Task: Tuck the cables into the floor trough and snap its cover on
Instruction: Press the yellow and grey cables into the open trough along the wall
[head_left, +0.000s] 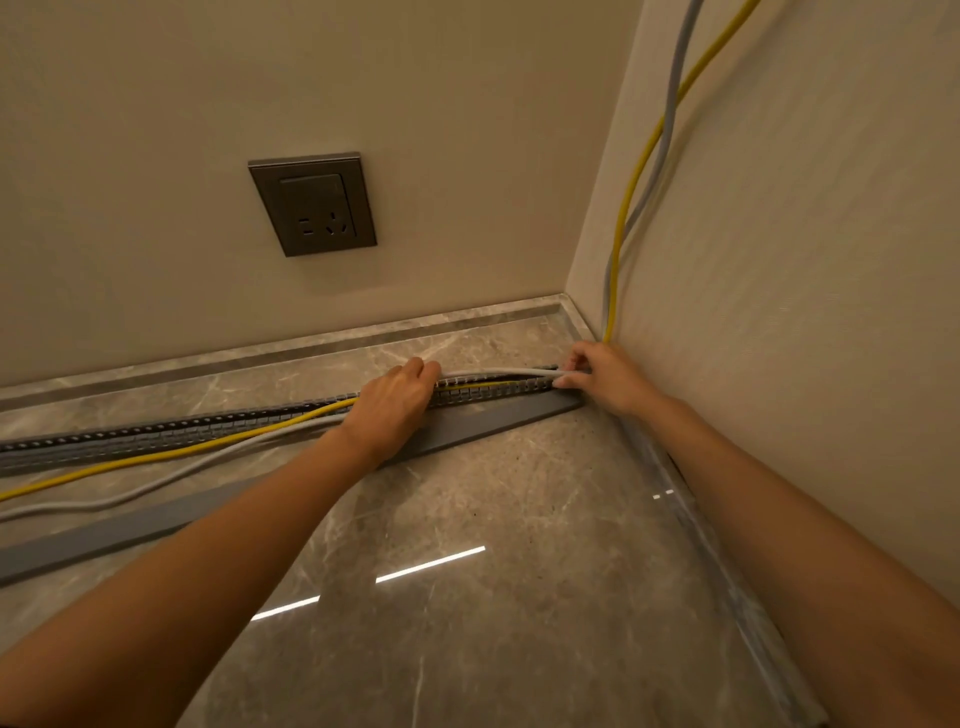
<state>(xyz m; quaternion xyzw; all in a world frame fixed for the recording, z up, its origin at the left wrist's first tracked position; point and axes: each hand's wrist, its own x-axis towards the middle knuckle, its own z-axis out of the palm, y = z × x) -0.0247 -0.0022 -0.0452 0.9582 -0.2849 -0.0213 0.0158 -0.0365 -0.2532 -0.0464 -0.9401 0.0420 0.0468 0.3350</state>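
The trough (156, 435) is laid on the floor (519, 493) along the wall, its long axis running from 9 o'clock to roughly 3 o'clock across the view, with its right end close to the room corner. Both hands are stretched out to it at 12 o'clock. They are held apart, and the open channel is exposed between them.

The grey cable (498, 371) is pinched by the right hand (605, 376) at the corner end. Further along toward 9 o'clock it is covered by the curled fingers of the left hand (392, 402). Between the two grips the cable is arched just above the channel, not yet seated in it. The yellow cable (612, 306) is seen lying inside the trough in that stretch, but to the left of the left hand both cables are spilled out onto the floor on the near side, toward 7 o'clock.

The cover (493, 423) is laid flat on the floor just in front of the trough and almost parallel to it, partly under the left forearm — untouched. The tucking is judged to be only begun. The span would best be pressed straight down, and the left hand, the nearer to the loose run, then worked toward 9 o'clock.
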